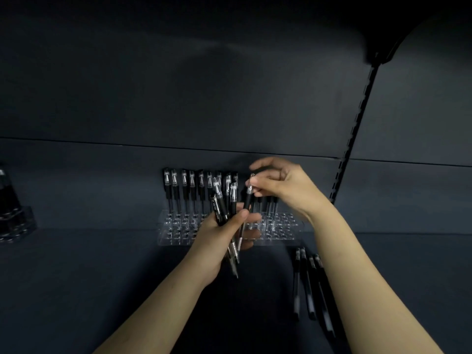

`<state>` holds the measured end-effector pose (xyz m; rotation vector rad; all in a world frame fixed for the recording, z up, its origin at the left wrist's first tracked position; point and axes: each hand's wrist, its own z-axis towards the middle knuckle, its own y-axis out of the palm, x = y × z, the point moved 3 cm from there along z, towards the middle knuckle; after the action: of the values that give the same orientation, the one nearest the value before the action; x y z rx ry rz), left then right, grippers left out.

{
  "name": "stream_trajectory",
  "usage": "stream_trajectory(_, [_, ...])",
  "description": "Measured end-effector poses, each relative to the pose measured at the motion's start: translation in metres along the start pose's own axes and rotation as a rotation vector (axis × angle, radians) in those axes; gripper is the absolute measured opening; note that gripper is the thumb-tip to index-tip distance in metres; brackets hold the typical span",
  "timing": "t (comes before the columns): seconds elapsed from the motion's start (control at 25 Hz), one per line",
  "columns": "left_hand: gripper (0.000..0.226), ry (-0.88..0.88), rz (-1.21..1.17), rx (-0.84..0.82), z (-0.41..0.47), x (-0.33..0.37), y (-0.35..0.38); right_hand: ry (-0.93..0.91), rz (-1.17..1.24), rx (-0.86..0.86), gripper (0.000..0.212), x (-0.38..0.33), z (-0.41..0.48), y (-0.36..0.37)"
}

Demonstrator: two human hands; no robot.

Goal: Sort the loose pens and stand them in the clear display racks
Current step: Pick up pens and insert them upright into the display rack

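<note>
Head view: slim black pens, clear caps

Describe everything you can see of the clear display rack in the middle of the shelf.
The clear display rack looks like transparent acrylic, a long low block with rows of round holes. It sits flat on the dark shelf. Upright black pens stand in its back row; the front holes look empty. The left hand, gripping loose pens, hides its middle.

Dim light, dark shelf, dark back panel, slotted upright rail at right
</note>
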<state>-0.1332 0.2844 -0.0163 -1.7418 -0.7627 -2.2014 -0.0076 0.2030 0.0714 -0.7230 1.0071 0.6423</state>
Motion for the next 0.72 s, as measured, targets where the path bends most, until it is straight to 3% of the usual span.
stream_trajectory(0.2, [0.025,-0.034,0.161,-0.01,-0.002,-0.001,0.003,-0.112,0.03,0.404,0.013,-0.008,-0.002,-0.044])
stream_trajectory(0.32, [0.022,-0.079,0.136,-0.031,-0.003,-0.006,0.008,-0.153,-0.075,0.541,0.016,-0.01,-0.006,-0.068])
stream_trajectory(0.52, [0.02,-0.08,0.13,-0.003,-0.001,-0.01,0.009,-0.19,-0.356,0.616,0.02,-0.003,-0.002,-0.076])
stream_trajectory(0.72, [0.019,-0.079,0.119,0.029,-0.001,-0.011,0.012,-0.176,-0.347,0.594,0.014,0.006,-0.001,-0.071])
